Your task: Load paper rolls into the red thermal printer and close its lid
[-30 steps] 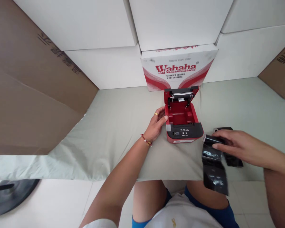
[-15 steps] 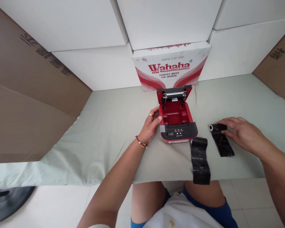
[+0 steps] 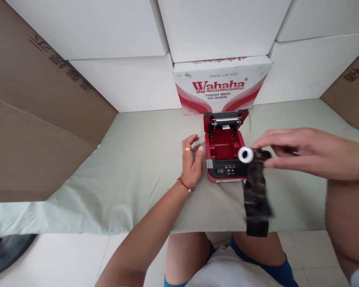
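A small red and black label printer (image 3: 224, 169) stands on the cloth with its lid (image 3: 227, 115) raised and its red inner bay (image 3: 224, 145) bare. My left hand (image 3: 192, 164) rests beside its left wall, fingers apart, holding nothing. Between thumb and fingers, my right hand (image 3: 290, 149) pinches a black label roll (image 3: 245, 155) by its far end, with the white core facing left. The roll is in the air over the printer's front right corner, its loose tail blurred. Behind that tail, another black strip (image 3: 257, 229) lies at the printer's front and hangs over the table edge.
Directly behind the printer stands a Wahaha water carton (image 3: 221, 87). White boxes (image 3: 122, 83) are stacked along the back. Brown cardboard panels rise at the left (image 3: 48, 119) and right (image 3: 353, 91). A pale green cloth (image 3: 149, 159) covers the table up to its front edge.
My right hand has lifted the black roll off the cloth and carried it left toward the printer. My left hand has come slightly away from the printer's side.
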Tool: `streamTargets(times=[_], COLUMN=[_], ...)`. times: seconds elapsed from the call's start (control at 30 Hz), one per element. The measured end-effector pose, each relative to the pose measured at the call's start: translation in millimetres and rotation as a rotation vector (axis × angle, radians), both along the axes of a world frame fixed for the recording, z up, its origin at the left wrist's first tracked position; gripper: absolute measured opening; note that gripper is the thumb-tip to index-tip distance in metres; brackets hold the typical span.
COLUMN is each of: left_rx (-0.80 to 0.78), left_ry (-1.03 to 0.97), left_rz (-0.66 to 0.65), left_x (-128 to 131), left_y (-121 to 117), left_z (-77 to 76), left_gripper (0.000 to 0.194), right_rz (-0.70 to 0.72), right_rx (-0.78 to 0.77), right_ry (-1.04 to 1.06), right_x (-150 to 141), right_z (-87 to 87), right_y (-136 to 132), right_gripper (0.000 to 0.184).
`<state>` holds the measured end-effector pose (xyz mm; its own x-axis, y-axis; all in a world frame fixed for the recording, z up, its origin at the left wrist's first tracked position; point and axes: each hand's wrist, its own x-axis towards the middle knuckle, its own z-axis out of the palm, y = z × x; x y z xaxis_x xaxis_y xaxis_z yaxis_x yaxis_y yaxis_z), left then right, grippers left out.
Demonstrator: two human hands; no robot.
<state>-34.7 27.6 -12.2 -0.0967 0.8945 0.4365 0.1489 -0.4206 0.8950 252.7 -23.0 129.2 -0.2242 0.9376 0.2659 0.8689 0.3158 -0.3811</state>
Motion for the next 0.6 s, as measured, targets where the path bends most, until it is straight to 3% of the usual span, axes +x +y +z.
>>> streamTargets(times=[0.1,0.17,0.37,0.47,0.6], left_rx=[0.236,0.303,0.595,0.660,0.670], left_ry=[0.123,0.214,0.436,0.507,0.563], left_rz=[0.133,0.164,0.085,0.065,0.072], left_x=[1,3,15,18,19], left_y=[-15,-27,-51,-52,-50], left_z=[11.3,19.1,29.3,29.5,30.8], left_gripper=[0.035,0.035,0.041,0.041,0.038], right_rz=[0.025,0.046,-0.012,-0.018,-0.025], right_rx=[-0.065,-0.121,-0.358,-0.333,-0.184], right_ry=[-0.063,-0.109,-0.340,-0.422,-0.440], right_x=[-37,-53,-76,-82,-85], right_z=[-4.7,-6.4,-5.6,-13.0,-27.2], right_y=[22,35,63,71,79], right_gripper=[0.039,0.042,0.046,0.045,0.035])
